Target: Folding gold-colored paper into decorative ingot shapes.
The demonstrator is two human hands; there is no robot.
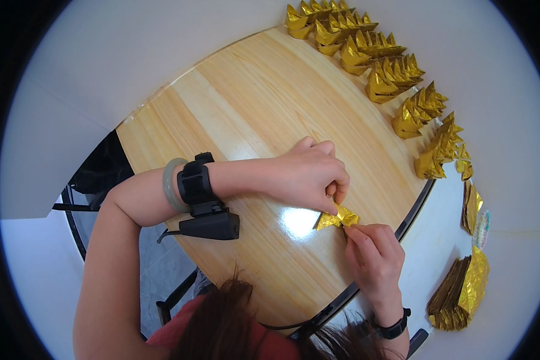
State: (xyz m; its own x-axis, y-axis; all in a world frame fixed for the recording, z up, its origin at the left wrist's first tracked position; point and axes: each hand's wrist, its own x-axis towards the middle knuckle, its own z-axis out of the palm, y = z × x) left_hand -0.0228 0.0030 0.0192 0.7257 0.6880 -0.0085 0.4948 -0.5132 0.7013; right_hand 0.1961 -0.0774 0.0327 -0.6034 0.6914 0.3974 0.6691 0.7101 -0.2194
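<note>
A small piece of folded gold foil paper [345, 215] is held between my two hands, just above the wooden table [240, 102]. My left hand [312, 174] reaches across from the left, its fingers curled and its thumb and fingertips pinching the paper's upper edge. From below, my right hand [375, 255] pinches the lower edge between thumb and forefinger, the other fingers bent in. Part of the paper is hidden behind the fingertips.
Rows of folded gold paper ingots [381, 82] line the table's far right edge. On the white surface at right lie a fanned stack of gold foil sheets [475, 285], a smaller gold stack [470, 207] and a small clear packet [482, 231]. A chair [177, 297] stands below left.
</note>
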